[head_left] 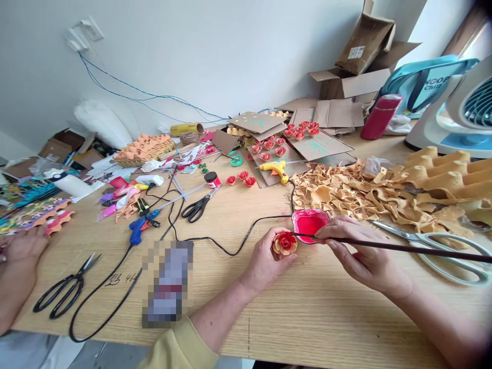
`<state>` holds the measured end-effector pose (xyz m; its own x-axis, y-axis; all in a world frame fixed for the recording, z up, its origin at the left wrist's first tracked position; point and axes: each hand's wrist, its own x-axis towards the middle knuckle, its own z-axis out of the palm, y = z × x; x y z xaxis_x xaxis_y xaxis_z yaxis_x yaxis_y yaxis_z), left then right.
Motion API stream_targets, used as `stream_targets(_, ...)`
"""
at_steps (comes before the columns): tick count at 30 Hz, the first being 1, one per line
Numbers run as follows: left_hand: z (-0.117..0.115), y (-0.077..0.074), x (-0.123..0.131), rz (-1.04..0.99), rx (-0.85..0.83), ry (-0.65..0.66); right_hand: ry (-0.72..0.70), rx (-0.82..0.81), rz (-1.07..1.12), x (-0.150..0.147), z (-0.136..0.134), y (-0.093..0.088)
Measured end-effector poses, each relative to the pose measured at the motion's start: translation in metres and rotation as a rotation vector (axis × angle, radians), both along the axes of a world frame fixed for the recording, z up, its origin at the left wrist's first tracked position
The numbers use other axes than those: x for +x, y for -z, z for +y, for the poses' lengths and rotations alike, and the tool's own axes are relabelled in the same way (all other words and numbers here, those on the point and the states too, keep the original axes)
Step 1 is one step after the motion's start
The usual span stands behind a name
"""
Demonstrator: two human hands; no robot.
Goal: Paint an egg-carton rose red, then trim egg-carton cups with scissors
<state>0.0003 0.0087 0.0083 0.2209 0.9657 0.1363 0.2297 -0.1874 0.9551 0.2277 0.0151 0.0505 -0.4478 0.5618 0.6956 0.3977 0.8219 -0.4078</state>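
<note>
A craft workroom, by its crowded table (307,312).
From mid-view I see egg-carton scraps (340,193) at three o'clock, cardboard boxes (361,43) toward two, red flowers (280,151) at one, a paint dish (310,223) at four, black scissors (79,277) and a blue glue gun (136,231) at eight.

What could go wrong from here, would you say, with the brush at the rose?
The left grip holds the partly red rose close to the tip of the brush, so that grip might get smeared.
The black cable runs right beside the dish of red paint; a tug could perhaps jolt it.
The pale-handled scissors lie close to the right grip, so a careless move might catch them.
</note>
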Motion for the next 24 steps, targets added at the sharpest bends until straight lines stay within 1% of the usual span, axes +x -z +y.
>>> stream_targets(3, 0.0002, -0.0003, -0.0003, -0.012, 0.004, -0.011, 0.011, 0.001, -0.002, -0.0006, 0.0005, -0.0026)
stream_targets(7, 0.0008, 0.0007, -0.0005, -0.081, -0.025, -0.015, 0.010, 0.018, 0.009, -0.0012, -0.0002, -0.0066)
stream_targets(16, 0.0013, 0.0047, 0.0000, -0.167, -0.076, 0.002, 0.005, -0.016, -0.004, 0.0011, -0.0012, -0.0031)
stream_targets(24, 0.0018, 0.0028, 0.0004, -0.298, -0.079, 0.041, -0.017, -0.006, -0.003, 0.0014, -0.0022, -0.0073)
